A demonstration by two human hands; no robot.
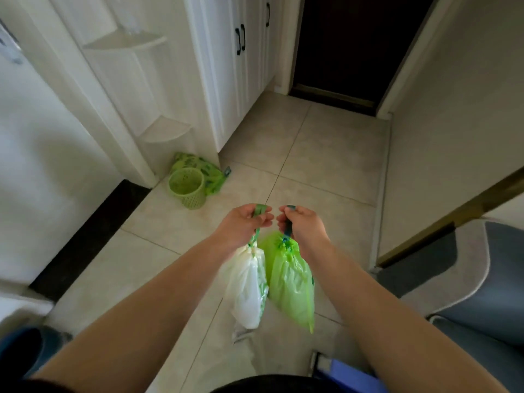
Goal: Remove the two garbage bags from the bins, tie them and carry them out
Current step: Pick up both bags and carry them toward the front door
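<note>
My left hand (243,225) grips the green drawstring of a tied white garbage bag (246,290), which hangs below it over the tiled floor. My right hand (303,226) grips the darker drawstring of a tied green garbage bag (292,285), hanging right beside the white one and touching it. Both hands are held close together in front of me at waist height. A small green perforated bin (187,188) stands empty on the floor to the left, by the corner of the white cabinet.
A crumpled green patterned bag (204,171) lies behind the bin. White cabinets (226,80) line the left side. A dark door (348,46) stands ahead at the end of the tiled hallway. A grey mat (465,273) lies at the right, a blue object (348,373) near my feet.
</note>
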